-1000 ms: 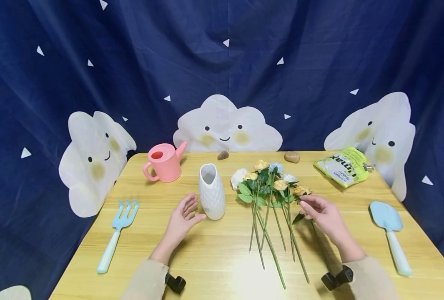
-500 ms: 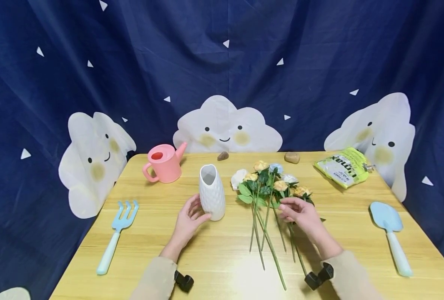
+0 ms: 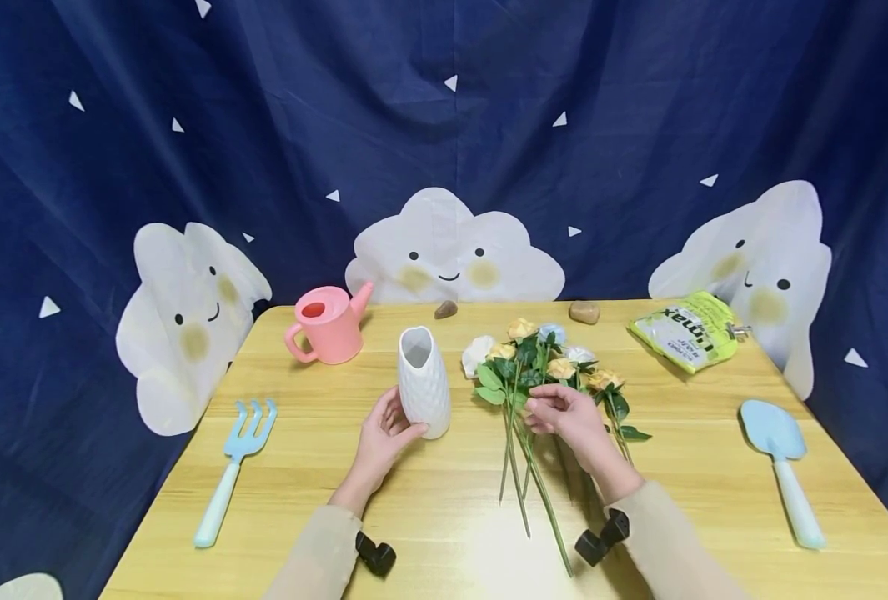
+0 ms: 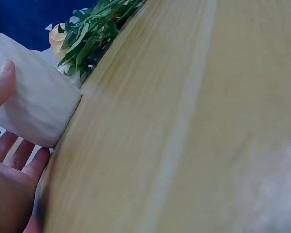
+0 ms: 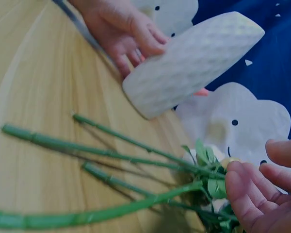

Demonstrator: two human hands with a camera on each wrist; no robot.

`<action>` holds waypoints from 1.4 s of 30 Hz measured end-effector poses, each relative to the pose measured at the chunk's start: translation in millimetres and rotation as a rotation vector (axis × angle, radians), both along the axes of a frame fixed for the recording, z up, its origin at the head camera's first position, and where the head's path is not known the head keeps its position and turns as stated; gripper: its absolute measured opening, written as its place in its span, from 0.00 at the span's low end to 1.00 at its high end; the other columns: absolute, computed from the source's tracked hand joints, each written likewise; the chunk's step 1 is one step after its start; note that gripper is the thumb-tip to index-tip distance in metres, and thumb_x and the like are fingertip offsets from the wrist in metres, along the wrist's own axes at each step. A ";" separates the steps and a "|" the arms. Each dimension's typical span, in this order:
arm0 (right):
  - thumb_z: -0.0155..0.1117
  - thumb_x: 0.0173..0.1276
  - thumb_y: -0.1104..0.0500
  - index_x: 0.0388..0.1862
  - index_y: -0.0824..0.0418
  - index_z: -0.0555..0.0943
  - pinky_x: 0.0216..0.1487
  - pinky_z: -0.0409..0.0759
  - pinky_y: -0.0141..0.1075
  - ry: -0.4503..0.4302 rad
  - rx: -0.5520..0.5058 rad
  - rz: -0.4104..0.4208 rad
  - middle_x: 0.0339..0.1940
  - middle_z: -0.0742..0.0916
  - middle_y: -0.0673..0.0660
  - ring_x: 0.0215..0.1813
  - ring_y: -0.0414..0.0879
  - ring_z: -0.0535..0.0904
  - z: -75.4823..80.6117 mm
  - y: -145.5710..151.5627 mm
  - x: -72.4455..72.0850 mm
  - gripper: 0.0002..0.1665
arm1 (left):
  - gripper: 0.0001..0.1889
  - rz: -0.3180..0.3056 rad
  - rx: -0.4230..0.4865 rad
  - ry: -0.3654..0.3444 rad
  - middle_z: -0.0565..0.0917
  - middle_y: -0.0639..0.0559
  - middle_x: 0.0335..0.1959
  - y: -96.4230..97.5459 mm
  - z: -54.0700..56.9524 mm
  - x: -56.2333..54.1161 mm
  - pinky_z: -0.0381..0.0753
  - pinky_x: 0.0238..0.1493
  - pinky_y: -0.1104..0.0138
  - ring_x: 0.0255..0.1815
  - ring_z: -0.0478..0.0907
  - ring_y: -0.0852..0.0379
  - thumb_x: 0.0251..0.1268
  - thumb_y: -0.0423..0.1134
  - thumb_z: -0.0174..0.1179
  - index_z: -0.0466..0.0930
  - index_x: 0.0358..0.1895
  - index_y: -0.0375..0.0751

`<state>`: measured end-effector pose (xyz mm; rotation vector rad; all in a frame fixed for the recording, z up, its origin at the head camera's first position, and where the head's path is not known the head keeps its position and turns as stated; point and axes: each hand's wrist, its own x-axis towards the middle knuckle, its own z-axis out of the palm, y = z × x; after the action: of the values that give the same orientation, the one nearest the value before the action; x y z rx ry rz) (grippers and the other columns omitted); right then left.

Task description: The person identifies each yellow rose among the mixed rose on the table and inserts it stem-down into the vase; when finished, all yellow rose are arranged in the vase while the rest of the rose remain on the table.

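Right hand [image 3: 573, 425]: thumb and fingers stand apart, no stem visibly pinched (contact with the leaves cannot be confirmed). It is the nearer hand to the flowers [image 3: 561, 369], which lie on the table [image 3: 428, 508] beyond it and to both sides, blossoms toward the far edge, the stems left of the hand running lengthwise toward the person. Left hand [image 3: 383, 433]: thumb and fingers curled about the lower part of the white vase [image 3: 423, 392]. Vase upright, mouth upward, left of the flowers, near but apart. Judgement: the governing relation is one of axes, stems lying down, vase vertical, its mouth leftward of the right hand.
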<state>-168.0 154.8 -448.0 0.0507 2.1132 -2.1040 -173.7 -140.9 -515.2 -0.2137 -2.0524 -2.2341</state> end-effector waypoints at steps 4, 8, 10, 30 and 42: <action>0.61 0.64 0.68 0.55 0.77 0.69 0.41 0.82 0.43 -0.036 -0.034 -0.012 0.43 0.80 0.73 0.38 0.57 0.82 2.2 -6.4 -8.0 0.23 | 0.37 -0.009 0.029 -0.022 0.71 0.41 0.61 -1.9 0.8 -0.3 0.69 0.60 0.59 0.60 0.68 0.48 0.46 0.23 0.68 0.65 0.64 0.39; 0.61 0.64 0.66 0.56 0.75 0.70 0.42 0.82 0.43 -0.086 -0.046 -0.021 0.43 0.81 0.70 0.39 0.57 0.82 2.0 -9.5 -14.4 0.23 | 0.37 -0.012 0.041 -0.041 0.71 0.39 0.60 -2.4 11.5 4.5 0.68 0.61 0.58 0.60 0.68 0.46 0.47 0.22 0.68 0.65 0.64 0.37; 0.61 0.64 0.66 0.56 0.75 0.70 0.42 0.82 0.43 -0.107 -0.042 -0.029 0.43 0.81 0.69 0.39 0.56 0.82 1.8 -10.3 -16.5 0.23 | 0.36 -0.014 0.043 -0.040 0.72 0.38 0.60 -1.6 16.5 6.6 0.68 0.61 0.57 0.60 0.68 0.45 0.47 0.22 0.68 0.65 0.63 0.36; 0.66 0.60 0.66 0.49 0.74 0.73 0.34 0.83 0.44 -0.158 0.153 -0.113 0.31 0.83 0.65 0.25 0.50 0.80 -7.6 -27.1 -35.5 0.21 | 0.39 0.000 -0.024 0.040 0.74 0.41 0.56 0.4 -3.4 -1.2 0.71 0.58 0.61 0.56 0.72 0.50 0.41 0.24 0.72 0.66 0.62 0.38; 0.62 0.59 0.72 0.48 0.76 0.73 0.32 0.83 0.42 -0.209 0.069 -0.122 0.33 0.83 0.65 0.23 0.48 0.80 -9.8 -25.6 -37.0 0.17 | 0.37 -0.005 -0.027 0.053 0.75 0.44 0.56 -0.3 -7.3 -0.7 0.72 0.58 0.62 0.56 0.72 0.49 0.42 0.28 0.73 0.68 0.62 0.43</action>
<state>-205.0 129.2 -457.8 0.3985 2.1042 -1.9892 -174.4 -141.2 -522.5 -0.2773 -2.0579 -2.1805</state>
